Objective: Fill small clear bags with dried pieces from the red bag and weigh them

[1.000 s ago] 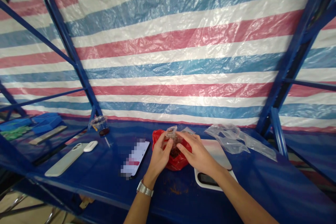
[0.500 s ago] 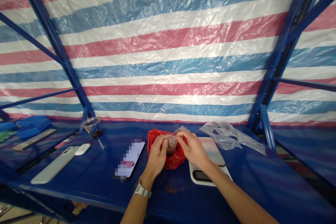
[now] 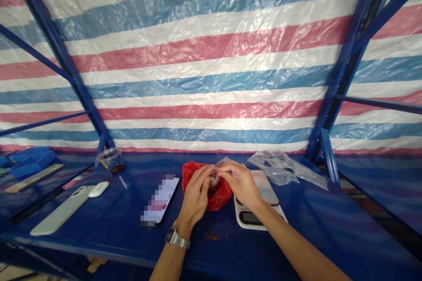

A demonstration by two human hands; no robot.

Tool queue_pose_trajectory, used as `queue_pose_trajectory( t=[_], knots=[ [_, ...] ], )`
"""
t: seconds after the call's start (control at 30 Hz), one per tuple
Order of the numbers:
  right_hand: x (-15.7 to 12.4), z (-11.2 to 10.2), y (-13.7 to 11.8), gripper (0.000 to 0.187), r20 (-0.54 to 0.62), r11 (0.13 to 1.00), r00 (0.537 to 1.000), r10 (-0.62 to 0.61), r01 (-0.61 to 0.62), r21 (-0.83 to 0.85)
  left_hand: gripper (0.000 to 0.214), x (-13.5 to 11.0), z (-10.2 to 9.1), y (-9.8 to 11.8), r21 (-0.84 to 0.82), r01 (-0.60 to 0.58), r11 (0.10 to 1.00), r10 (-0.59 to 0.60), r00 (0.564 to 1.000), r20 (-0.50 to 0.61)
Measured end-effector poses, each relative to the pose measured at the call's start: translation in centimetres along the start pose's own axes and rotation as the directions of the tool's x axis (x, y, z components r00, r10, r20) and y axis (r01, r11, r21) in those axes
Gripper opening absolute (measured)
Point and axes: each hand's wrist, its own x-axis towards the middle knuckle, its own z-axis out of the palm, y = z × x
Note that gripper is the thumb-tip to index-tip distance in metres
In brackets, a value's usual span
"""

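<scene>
Partly hidden scale — red bag, phone nearby

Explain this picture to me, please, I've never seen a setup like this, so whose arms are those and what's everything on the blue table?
There's no machine here: a camera worn on a person's head looks forward and down at their own bare hands. The left hand, with a watch on its wrist, and the right hand together hold a small clear bag above an open red bag. On the blue table, a white scale sits to the right, with clear plastic beyond it. Leftward lie two phones and a clear cup with dark liquid.
</scene>
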Motion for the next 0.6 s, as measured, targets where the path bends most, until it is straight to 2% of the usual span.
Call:
queue_pose_trajectory(
  t=[0.2,0.43,0.6],
  knots=[
    [0.06,-0.13,-0.27,0.014,0.031,1.000,0.999,0.024,-0.025,0.018,0.034,0.23,0.20,0.47,-0.003,-0.017,1.000,0.017,0.997,-0.071],
    [0.00,-0.07,-0.72,0.014,0.082,0.999,0.996,0.023,-0.025,0.025,0.013,0.55,0.49,0.71,0.013,-0.015,1.000,0.017,0.982,-0.186],
    [0.07,0.14,-0.55,0.012,0.072,0.997,0.997,0.007,-0.013,0.083,0.023,0.64,0.35,0.59,-0.031,0.027,0.999,-0.031,0.986,-0.166]
  ],
)
